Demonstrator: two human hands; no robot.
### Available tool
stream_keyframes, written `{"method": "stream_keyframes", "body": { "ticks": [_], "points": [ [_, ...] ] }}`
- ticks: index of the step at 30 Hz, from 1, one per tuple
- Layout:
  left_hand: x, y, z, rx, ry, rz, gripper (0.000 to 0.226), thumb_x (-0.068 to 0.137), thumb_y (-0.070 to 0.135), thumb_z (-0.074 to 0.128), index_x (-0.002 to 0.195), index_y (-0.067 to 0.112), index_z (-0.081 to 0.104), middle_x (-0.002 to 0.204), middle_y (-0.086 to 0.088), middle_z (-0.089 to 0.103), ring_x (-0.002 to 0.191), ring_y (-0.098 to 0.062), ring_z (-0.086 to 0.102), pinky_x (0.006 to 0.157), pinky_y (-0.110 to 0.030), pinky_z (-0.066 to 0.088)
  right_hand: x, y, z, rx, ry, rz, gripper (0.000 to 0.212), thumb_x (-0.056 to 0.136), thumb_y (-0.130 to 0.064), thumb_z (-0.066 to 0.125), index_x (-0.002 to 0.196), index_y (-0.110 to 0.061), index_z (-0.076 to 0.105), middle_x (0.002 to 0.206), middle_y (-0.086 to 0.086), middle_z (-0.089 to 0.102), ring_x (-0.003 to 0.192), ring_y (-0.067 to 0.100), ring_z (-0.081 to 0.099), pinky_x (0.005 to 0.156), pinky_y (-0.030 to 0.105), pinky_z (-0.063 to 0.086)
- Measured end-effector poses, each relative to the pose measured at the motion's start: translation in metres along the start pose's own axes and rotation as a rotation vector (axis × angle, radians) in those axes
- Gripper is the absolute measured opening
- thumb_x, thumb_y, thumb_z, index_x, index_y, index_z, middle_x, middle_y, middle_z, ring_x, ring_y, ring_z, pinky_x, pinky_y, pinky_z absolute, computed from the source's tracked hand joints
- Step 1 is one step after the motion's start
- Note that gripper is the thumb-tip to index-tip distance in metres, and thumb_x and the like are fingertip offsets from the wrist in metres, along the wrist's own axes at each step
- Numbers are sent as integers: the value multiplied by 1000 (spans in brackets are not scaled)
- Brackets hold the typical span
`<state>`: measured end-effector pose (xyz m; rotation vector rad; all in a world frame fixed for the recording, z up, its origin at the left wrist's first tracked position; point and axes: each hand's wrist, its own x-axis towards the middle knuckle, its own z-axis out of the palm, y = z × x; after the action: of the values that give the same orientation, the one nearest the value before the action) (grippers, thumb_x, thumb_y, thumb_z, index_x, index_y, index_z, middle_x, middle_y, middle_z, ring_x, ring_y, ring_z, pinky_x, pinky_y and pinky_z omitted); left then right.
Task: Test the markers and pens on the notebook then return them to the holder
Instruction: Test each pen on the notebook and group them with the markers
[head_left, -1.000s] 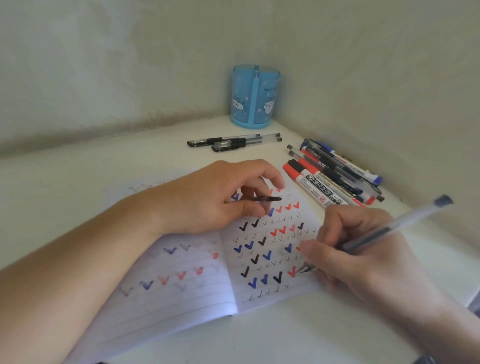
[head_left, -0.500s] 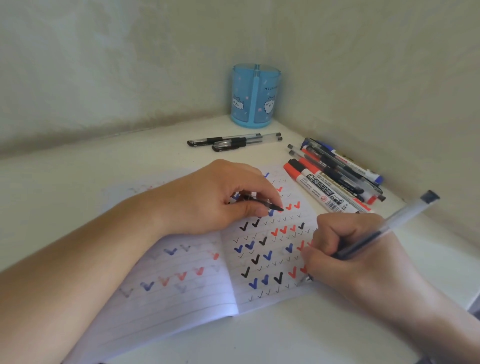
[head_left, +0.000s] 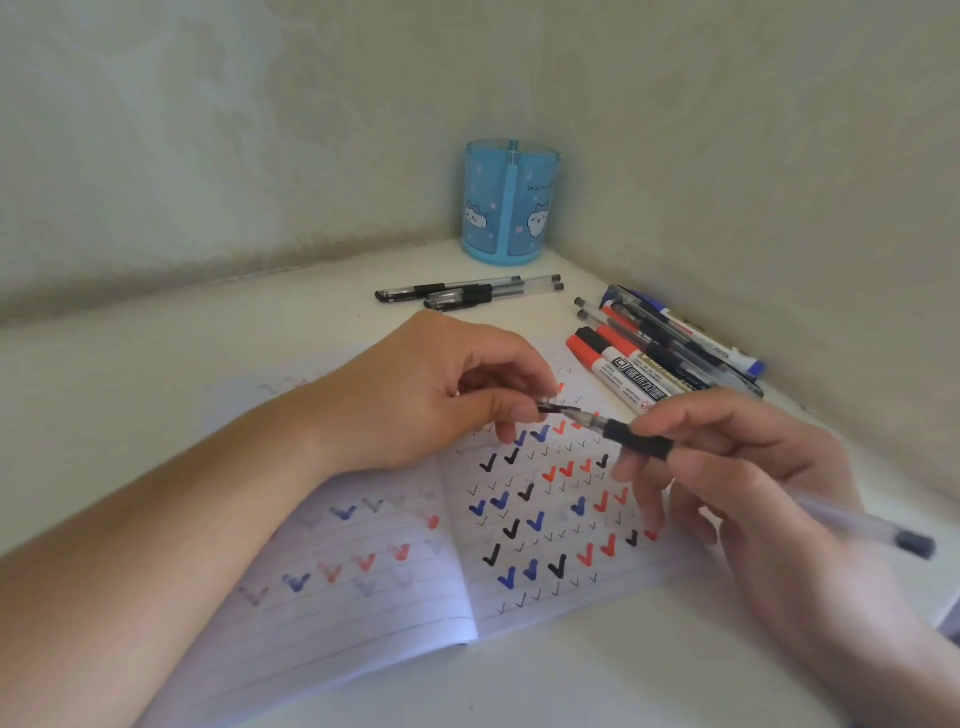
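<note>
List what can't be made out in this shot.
- Head view: whether the cap pinched by the left hand is seated on the pen; fingers cover the joint.
- Holder: its inside; the tinted wall and the angle hide it.
- Marker label: print too small.
- Notebook top left corner: under the left forearm.
- Right hand: wrist cut by the frame edge.

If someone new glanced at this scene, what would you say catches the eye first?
Probably the two hands meeting mid-frame: the right hand holds a pen by its black grip, and the left hand pinches a cap at its tip. Beneath them lies the open notebook, full of black, blue and red ticks. A blue holder stands in the far corner.
</note>
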<state>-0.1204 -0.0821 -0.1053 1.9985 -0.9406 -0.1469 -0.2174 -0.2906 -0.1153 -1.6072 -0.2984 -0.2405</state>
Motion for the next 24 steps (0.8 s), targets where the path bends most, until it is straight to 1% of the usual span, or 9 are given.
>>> {"method": "stream_keyframes", "body": {
  "ticks": [4, 6, 7, 9, 11, 13, 15, 21, 24],
  "points": [
    [-2, 2, 1, -12, -13, 17, 16, 83, 29, 65, 98, 27, 70, 83, 6, 74, 75, -11, 71, 79, -32, 56, 0, 0, 1, 16, 57, 5, 20, 69, -5, 65, 80, -22, 66, 70, 16, 72, 43, 23, 49, 44, 13, 40],
    [-2, 3, 2, -15, -13, 27, 17, 83, 27, 67, 99, 23, 71, 84, 2, 74, 77, -15, 71, 81, -39, 55, 0, -2, 3, -13, 61, 31, 18, 71, -3, 65, 76, -20, 66, 69, 14, 73, 42, 21, 50, 43, 13, 40],
    [-2, 3, 2, -15, -15, 32, 16, 84, 24, 68, 99, 22, 71, 85, 1, 74, 78, -17, 71, 81, -39, 55, 0, -4, 4, -35, 53, 40, 17, 71, -4, 72, 76, -19, 68, 70, 12, 74, 42, 18, 52, 43, 14, 42],
    [-2, 5, 4, -21, -25, 37, 15, 84, 20, 70, 99, 22, 72, 85, -1, 74, 75, -16, 71, 79, -37, 57, -1, -5, 6, -50, 57, 43, 18, 66, -8, 83, 76, -19, 72, 69, 9, 75, 42, 13, 56, 45, 18, 47],
    [-4, 10, 6, -62, -32, 40, 15, 83, 21, 69, 98, 21, 73, 81, -1, 74, 66, -10, 69, 71, -30, 58, -2, -6, 7, -40, 87, 15, 9, 66, -19, 75, 75, -18, 75, 67, 8, 75, 41, 15, 58, 46, 19, 49],
    [-5, 14, 7, -133, -23, 50, 16, 82, 21, 67, 96, 22, 74, 78, 0, 74, 57, -6, 65, 62, -24, 56, -3, -4, 5, -68, 106, -62, 16, 67, -28, 77, 77, -16, 75, 66, 6, 75, 42, 20, 60, 47, 20, 51],
    [-6, 15, 7, -192, -19, 57, 14, 83, 19, 67, 94, 23, 75, 75, 1, 74, 54, -6, 64, 58, -23, 55, -4, -1, 4, -72, 106, -106, 25, 67, -34, 80, 80, -14, 76, 65, 4, 75, 43, 23, 62, 49, 21, 52],
    [-6, 13, 7, -271, -65, 59, 15, 84, 9, 66, 90, 19, 75, 69, -1, 72, 50, -9, 63, 53, -23, 52, -6, 4, 5, -104, 90, -131, 22, 68, -40, 81, 80, -22, 77, 65, 4, 74, 49, 23, 67, 50, 23, 52],
    [-3, 10, 3, -254, -66, 56, 13, 83, 12, 68, 91, 20, 75, 70, -1, 71, 53, -10, 63, 56, -22, 52, -3, 5, 7, -167, 72, -148, 23, 68, -40, 81, 83, -24, 75, 71, 6, 75, 56, 30, 66, 50, 38, 54]
  ]
}}
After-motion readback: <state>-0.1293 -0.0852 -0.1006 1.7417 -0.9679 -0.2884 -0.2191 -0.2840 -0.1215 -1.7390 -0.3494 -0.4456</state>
